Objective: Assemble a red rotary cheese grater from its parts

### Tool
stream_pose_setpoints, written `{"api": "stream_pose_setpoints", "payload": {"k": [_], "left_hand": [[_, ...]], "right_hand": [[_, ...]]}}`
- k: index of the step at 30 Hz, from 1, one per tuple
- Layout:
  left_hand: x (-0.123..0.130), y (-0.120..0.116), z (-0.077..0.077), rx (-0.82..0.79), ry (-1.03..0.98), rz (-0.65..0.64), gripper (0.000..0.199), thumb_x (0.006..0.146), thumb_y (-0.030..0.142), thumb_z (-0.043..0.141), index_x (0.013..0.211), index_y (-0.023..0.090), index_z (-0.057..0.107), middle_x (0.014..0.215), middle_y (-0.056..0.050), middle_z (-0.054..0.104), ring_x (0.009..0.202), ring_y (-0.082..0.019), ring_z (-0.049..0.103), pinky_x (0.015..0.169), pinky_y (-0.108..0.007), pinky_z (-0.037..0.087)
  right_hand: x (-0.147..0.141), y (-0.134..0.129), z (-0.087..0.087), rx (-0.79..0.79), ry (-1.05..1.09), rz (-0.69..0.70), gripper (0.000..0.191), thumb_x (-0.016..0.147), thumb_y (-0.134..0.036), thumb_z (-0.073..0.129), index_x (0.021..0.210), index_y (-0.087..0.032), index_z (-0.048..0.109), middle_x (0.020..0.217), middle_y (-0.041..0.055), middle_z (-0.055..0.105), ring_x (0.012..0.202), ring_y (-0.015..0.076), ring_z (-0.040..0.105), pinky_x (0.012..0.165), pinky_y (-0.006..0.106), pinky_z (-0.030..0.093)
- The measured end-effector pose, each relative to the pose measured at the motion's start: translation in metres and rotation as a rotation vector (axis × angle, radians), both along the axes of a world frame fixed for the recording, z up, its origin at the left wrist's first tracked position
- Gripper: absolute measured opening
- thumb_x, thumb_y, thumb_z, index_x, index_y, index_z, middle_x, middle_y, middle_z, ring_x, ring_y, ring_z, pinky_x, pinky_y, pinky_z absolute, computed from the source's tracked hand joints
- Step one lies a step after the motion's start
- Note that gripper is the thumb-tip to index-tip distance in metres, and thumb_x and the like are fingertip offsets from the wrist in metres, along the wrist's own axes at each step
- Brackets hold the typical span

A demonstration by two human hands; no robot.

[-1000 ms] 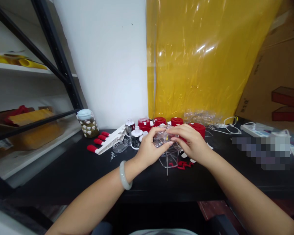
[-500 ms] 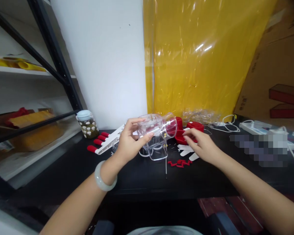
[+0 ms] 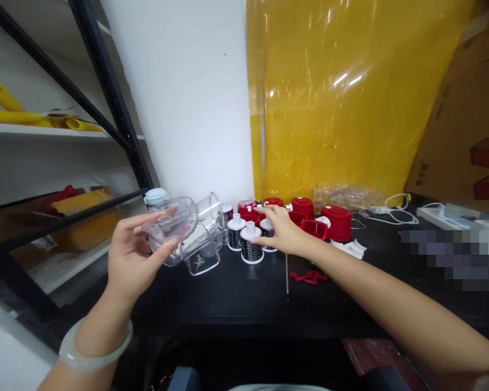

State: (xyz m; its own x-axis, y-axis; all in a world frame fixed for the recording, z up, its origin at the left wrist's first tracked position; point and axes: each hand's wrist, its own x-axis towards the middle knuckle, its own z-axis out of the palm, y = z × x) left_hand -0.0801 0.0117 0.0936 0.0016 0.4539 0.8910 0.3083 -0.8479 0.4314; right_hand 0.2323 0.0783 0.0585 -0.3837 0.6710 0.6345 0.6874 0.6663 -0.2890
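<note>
At ten o'clock, taking twelve as straight ahead of the person, I note a black-framed rack [image 3: 118, 108] with rolled yellow material [image 3: 20, 116] on a shelf. The left hand [image 3: 131, 256], a pale bangle [image 3: 92, 363] at its wrist, is raised at eleven o'clock over the black table [image 3: 236, 307]. Its fingers grip a clear plastic housing [image 3: 171, 224] by its left side, thumb in front and fingers behind. The housing is tilted, its round tube end pointing towards two o'clock; a squarish clear frame shows below. Behind it, a jar's pale blue lid [image 3: 156, 196] is partly hidden.

At twelve o'clock stand perforated metal drums [image 3: 251, 250] with white bases and necks, upright and close together. The right hand [image 3: 284, 232] is over the right of this group, fingers open — thumb and forefinger spread, thumb tip next to the front drum's neck. Whether it touches, I cannot tell.

Below that hand a thin rod [image 3: 287, 277] lies on the table, pointing to six o'clock. At one o'clock I record small red pieces [image 3: 309, 277] in a loose heap, red housings [image 3: 340, 224] further back, and white parts [image 3: 349, 248] just beside them. A white cable [image 3: 391, 209] and a power strip [image 3: 446, 218] lie at two o'clock.
</note>
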Motion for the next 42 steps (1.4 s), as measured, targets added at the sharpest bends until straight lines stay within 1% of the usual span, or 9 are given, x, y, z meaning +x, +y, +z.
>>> {"api": "stream_pose_setpoints", "payload": {"k": [6, 13, 18, 22, 25, 28, 31, 37, 42], "left_hand": [[-0.01, 0.022, -0.012, -0.091, -0.005, 0.069, 0.05, 0.067, 0.03, 0.083, 0.109, 0.023, 0.057, 0.118, -0.007, 0.068, 0.106, -0.026, 0.068, 0.079, -0.039, 0.062], [0.003, 0.035, -0.022, -0.146, 0.0, 0.024, 0.047, 0.07, 0.03, 0.081, 0.109, 0.021, 0.056, 0.12, -0.01, 0.067, 0.105, -0.025, 0.068, 0.076, -0.034, 0.061], [0.013, 0.044, -0.021, -0.16, -0.017, -0.027, 0.049, 0.069, 0.031, 0.081, 0.109, 0.021, 0.055, 0.12, -0.011, 0.066, 0.107, -0.027, 0.067, 0.077, -0.037, 0.061], [0.027, 0.051, -0.02, -0.154, -0.011, -0.019, 0.046, 0.069, 0.034, 0.082, 0.106, 0.022, 0.057, 0.111, -0.008, 0.068, 0.098, -0.025, 0.069, 0.072, -0.033, 0.061], [0.044, 0.056, -0.022, -0.215, -0.023, -0.074, 0.046, 0.069, 0.041, 0.081, 0.103, 0.021, 0.057, 0.104, -0.007, 0.068, 0.092, -0.023, 0.069, 0.072, -0.035, 0.06], [0.058, 0.061, -0.029, -0.308, -0.027, -0.153, 0.048, 0.069, 0.041, 0.08, 0.106, 0.021, 0.056, 0.108, -0.009, 0.066, 0.097, -0.024, 0.068, 0.071, -0.034, 0.06], [0.069, 0.064, -0.034, -0.355, 0.003, -0.188, 0.049, 0.07, 0.039, 0.08, 0.109, 0.021, 0.056, 0.114, -0.01, 0.064, 0.101, -0.024, 0.066, 0.069, -0.032, 0.059], [0.089, 0.062, -0.038, -0.331, 0.11, -0.153, 0.047, 0.072, 0.037, 0.079, 0.111, 0.021, 0.058, 0.116, -0.011, 0.065, 0.105, -0.025, 0.064, 0.064, -0.026, 0.056], [0.093, 0.064, -0.045, -0.334, 0.125, -0.153, 0.046, 0.074, 0.036, 0.078, 0.113, 0.022, 0.057, 0.117, -0.01, 0.065, 0.104, -0.024, 0.064, 0.062, -0.024, 0.054]], "right_hand": [[-0.027, 0.013, 0.005, -0.01, -0.171, -0.008, 0.052, 0.077, -0.062, 0.067, 0.109, -0.021, 0.064, 0.106, 0.0105, 0.066, 0.111, 0.0313, 0.057, 0.108, 0.067, 0.026], [-0.028, 0.0, -0.013, 0.094, -0.246, 0.011, 0.07, 0.066, -0.049, 0.082, 0.121, -0.02, 0.05, 0.113, 0.0123, 0.066, 0.116, 0.0328, 0.058, 0.112, 0.074, 0.004], [-0.022, -0.021, -0.011, 0.165, -0.199, 0.044, 0.075, 0.071, -0.042, 0.08, 0.132, -0.021, 0.041, 0.12, 0.0139, 0.062, 0.116, 0.0326, 0.058, 0.113, 0.074, 0.012], [0.04, -0.037, 0.026, 0.154, 0.002, -0.054, 0.076, 0.076, -0.044, 0.076, 0.137, -0.023, 0.037, 0.125, 0.0151, 0.059, 0.111, 0.0289, 0.063, 0.098, 0.054, 0.048], [0.133, -0.032, 0.044, 0.184, 0.042, -0.391, 0.086, 0.067, -0.055, 0.078, 0.132, -0.011, 0.045, 0.111, 0.0208, 0.064, 0.097, 0.0327, 0.067, 0.074, 0.044, 0.054], [0.233, -0.015, 0.029, 0.245, 0.007, -0.713, 0.086, 0.063, -0.064, 0.073, 0.12, -0.002, 0.053, 0.099, 0.0266, 0.064, 0.093, 0.0365, 0.067, 0.066, 0.042, 0.048], [0.3, 0.002, -0.01, 0.373, 0.058, -0.715, 0.07, 0.05, -0.061, 0.082, 0.096, -0.013, 0.06, 0.074, 0.0125, 0.061, 0.063, 0.026, 0.065, 0.052, 0.037, 0.039], [0.322, 0.036, -0.062, 0.561, 0.071, -0.504, 0.06, 0.044, -0.063, 0.084, 0.078, -0.023, 0.054, 0.059, -0.0033, 0.045, 0.045, 0.0149, 0.051, 0.048, 0.032, 0.036], [0.317, 0.041, -0.067, 0.456, 0.074, -0.605, 0.064, 0.052, -0.07, 0.077, 0.09, -0.022, 0.058, 0.076, 0.0064, 0.057, 0.072, 0.0295, 0.065, 0.068, 0.044, 0.049]]}}
